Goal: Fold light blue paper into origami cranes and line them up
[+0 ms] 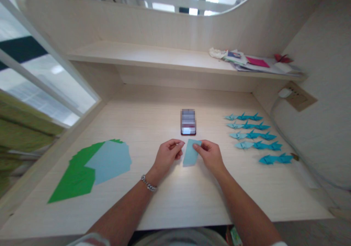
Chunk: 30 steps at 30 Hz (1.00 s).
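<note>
A folded piece of light blue paper [190, 153] lies at the middle of the wooden desk [175, 198]. My right hand [210, 156] pinches its upper right edge. My left hand [168, 154], with a metal bracelet at the wrist, is curled beside the paper's left edge, fingertips pinched together close to it; whether they touch the paper is unclear. A phone [188, 122] lies flat just beyond the paper.
A fanned stack of green and light blue sheets [94, 167] lies at the left. Several folded blue paper cranes [253, 136] sit in rows at the right. A shelf [164, 57] above holds papers [255, 62]. A cable and wall socket [297, 96] are at the right.
</note>
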Tool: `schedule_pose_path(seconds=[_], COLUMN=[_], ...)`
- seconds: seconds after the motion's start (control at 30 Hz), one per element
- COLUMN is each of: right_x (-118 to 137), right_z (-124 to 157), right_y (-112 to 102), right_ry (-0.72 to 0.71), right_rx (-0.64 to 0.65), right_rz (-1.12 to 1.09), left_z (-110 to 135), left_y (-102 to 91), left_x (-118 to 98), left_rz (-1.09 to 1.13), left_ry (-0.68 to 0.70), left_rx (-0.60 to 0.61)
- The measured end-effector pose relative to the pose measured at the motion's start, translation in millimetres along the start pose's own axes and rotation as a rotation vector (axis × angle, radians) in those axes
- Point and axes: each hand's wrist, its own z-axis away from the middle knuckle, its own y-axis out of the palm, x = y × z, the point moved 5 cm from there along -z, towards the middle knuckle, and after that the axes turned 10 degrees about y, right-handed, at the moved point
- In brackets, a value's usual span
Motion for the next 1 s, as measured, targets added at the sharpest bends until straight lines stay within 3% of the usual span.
schedule_pose_path(seconds=[0.13,0.3,0.77,1.0], right_x=[-13.2,-21.0,-33.2,-29.7], right_z=[-4.1,-2.5,-7.5,-4.0], right_y=[3.7,13.0,14.2,15.7], right_ry=[0.193,0.303,0.332,0.354], right_rx=[0.085,0.141,0.075,0.052], right_rz=[-0.216,-0.296,-0.326,-0.344], left_z=[1.6,2.9,3.4,3.3], left_y=[4.2,7.9,10.6,9.4], left_x=[-8.2,-2.8,7.3,3.0], left_rz=[-0.083,-0.13,-0.091,-0.131], left_ry=[0.118,0.099,0.014,0.018], left_rx=[0.047,0.066,0.095,0.045])
